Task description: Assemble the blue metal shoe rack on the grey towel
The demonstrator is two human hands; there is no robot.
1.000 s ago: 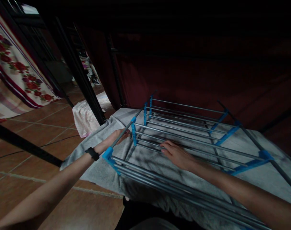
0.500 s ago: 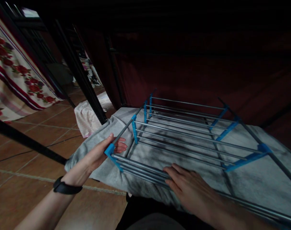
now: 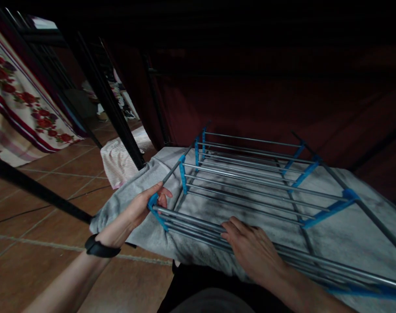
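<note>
Gray cloth (image 3: 341, 243) lies spread over a flat surface beneath a metal drying rack (image 3: 250, 182), and both of my hands are working at the near edge of it. My left hand (image 3: 142, 208) is curled around the rack's near-left corner, fingers wrapped over the blue plastic joint (image 3: 152, 202) where the side bar meets the front rods; the thumb sits on top, so I judge this a firm grasp that steadies the frame. A black wristband (image 3: 102, 248) circles that wrist. My right hand (image 3: 250, 245) lies palm-down across the front rods (image 3: 191, 221), fingers bent over them and pressing toward the cloth underneath. Whether those fingers pinch the cloth itself or only close over the rods, I cannot tell, since the fingertips are hidden between the bars.

The cloth hangs over the near edge, its folds bunching under the front rods, which suggests the rack's weight is pinning it flat. Its left corner droops toward the tiled floor (image 3: 54, 174). Farther out, more blue brackets (image 3: 328, 211) tie the rods together on the right side, and the rods run in parallel rows toward a dark red curtain (image 3: 250, 100) behind.

To the left, a black slanted post (image 3: 119, 126) rises from the floor, with a pale striped fabric (image 3: 118, 161) bunched at its foot, just beside the gray cloth. Well apart, at the far left, a flowered sheet (image 3: 18, 95) hangs down. The light is dim, so finer details are lost.
</note>
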